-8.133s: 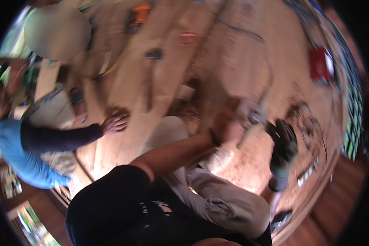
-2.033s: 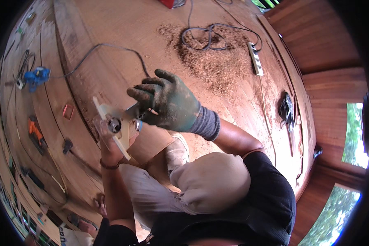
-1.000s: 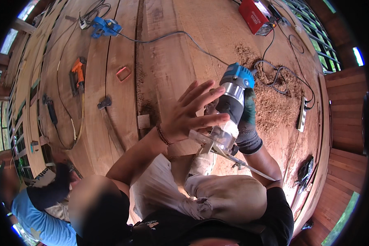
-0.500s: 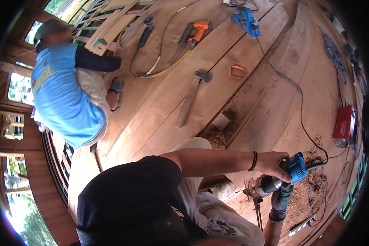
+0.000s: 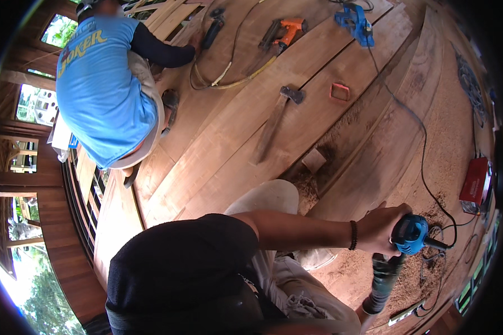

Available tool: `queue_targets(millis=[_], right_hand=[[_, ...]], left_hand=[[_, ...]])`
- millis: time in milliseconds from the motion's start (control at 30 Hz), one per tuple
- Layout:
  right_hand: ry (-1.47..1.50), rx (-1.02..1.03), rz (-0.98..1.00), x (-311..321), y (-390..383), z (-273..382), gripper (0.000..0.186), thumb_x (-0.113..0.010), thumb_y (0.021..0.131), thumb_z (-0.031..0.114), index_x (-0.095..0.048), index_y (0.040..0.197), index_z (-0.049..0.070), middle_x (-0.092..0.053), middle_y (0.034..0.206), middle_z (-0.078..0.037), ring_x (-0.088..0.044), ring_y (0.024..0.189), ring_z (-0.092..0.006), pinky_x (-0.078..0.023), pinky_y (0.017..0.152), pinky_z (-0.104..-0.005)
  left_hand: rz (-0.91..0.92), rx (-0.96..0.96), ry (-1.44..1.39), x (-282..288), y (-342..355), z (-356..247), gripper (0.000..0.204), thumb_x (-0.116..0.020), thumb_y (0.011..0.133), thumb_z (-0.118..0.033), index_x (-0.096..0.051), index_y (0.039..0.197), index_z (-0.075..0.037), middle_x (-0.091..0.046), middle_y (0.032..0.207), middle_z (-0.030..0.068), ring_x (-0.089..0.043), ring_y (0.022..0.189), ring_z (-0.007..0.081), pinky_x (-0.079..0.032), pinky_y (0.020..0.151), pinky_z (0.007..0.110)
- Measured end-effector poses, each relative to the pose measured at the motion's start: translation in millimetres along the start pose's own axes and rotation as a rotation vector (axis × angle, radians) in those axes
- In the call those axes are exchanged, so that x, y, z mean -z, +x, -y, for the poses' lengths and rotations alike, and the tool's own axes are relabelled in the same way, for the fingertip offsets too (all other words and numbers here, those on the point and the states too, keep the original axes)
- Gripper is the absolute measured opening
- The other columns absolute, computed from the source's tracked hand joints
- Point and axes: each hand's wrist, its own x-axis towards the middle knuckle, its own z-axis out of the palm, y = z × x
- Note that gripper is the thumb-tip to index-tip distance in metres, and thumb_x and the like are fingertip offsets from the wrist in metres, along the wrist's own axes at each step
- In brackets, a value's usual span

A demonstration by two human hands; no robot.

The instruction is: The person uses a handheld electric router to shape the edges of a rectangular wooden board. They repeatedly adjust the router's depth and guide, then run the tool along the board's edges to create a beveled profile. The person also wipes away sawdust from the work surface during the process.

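My left hand (image 5: 381, 228), bare with a dark bracelet at the wrist, is closed around the blue motor end of a trim router (image 5: 411, 234). The router's round vented top faces up, and its cord leaves from the right side. Its base and guide rod are hidden now behind my hands. My right hand (image 5: 387, 273), in a dark knit glove, is right below the router and against it. Motion blurs that glove, and its fingers do not show clearly. Sawdust (image 5: 419, 290) lies on the boards around the tool.
A co-worker in a blue shirt (image 5: 103, 92) crouches at the left, an arm stretched toward a dark angle grinder (image 5: 212, 30). On the planks lie a hatchet (image 5: 276, 120), an orange nail gun (image 5: 288, 32), a blue planer (image 5: 355, 25), a red frame (image 5: 340, 92) and a red box (image 5: 475, 184).
The router has tipped so its top faces me, and its base has gone out of sight. The gloved hand has shifted slightly. The co-worker's arm has reached to the grinder. My view has shifted.
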Motion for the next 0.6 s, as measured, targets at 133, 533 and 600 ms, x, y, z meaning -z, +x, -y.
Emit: queue_targets(millis=[133,533,600], right_hand=[[-0.065,0.091,-0.25,-26.4,12.2,-42.2,0.066,-0.067,0.1,0.019,-0.037,0.157,0.005,-0.05,0.151,-0.011,-0.054,0.132,-0.0242,-0.048,0.11,-0.042],[-0.132,0.17,-0.474,-49.0,5.0,-29.1,0.089,-0.079,0.092,0.037,-0.032,0.16,0.005,-0.05,0.152,-0.009,-0.052,0.135,-0.0239,-0.046,0.113,-0.0407],[-0.009,0.196,-0.471,-51.2,11.9,-29.3,0.093,-0.081,0.091,0.04,-0.031,0.161,0.005,-0.05,0.152,-0.009,-0.052,0.136,-0.0238,-0.046,0.113,-0.0405]], left_hand=[[0.071,0.013,0.005,-17.0,-3.9,-12.2,0.083,-0.095,0.059,-0.024,-0.05,0.128,-0.01,-0.07,0.109,0.0108,-0.07,0.101,0.0319,-0.04,0.103,0.052],[0.096,0.065,-0.025,43.7,-32.4,50.9,0.062,-0.083,0.088,-0.024,-0.053,0.135,0.004,-0.063,0.119,0.0214,-0.065,0.113,0.0342,-0.051,0.098,0.043],[-0.117,0.056,0.366,87.3,-37.5,89.9,0.052,-0.077,0.092,-0.027,-0.058,0.131,0.003,-0.063,0.128,0.023,-0.063,0.118,0.0362,-0.049,0.104,0.042]])
